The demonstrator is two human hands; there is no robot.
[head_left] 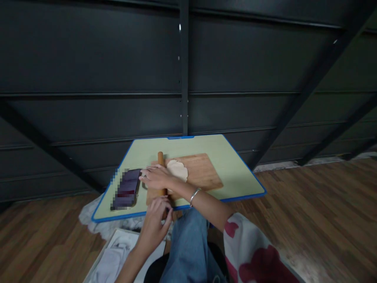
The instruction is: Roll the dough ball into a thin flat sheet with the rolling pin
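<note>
Head view, lower centre: right hand [155, 177] fingers spread, left hand [158, 209] fingers curled, at rolling pin [160, 158]; flattening dough [178, 169], apparently; next stroke requires even pressure.

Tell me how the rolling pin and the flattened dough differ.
Shape: the rolling pin is a long cylinder, while the dough is a flat, rounded sheet with a wavy edge.
Colour: the rolling pin is brown; the dough is pale cream.
Position: the rolling pin's far end juts past the cutting board; the dough's visible part lies within it.
Both are partly hidden.
</note>
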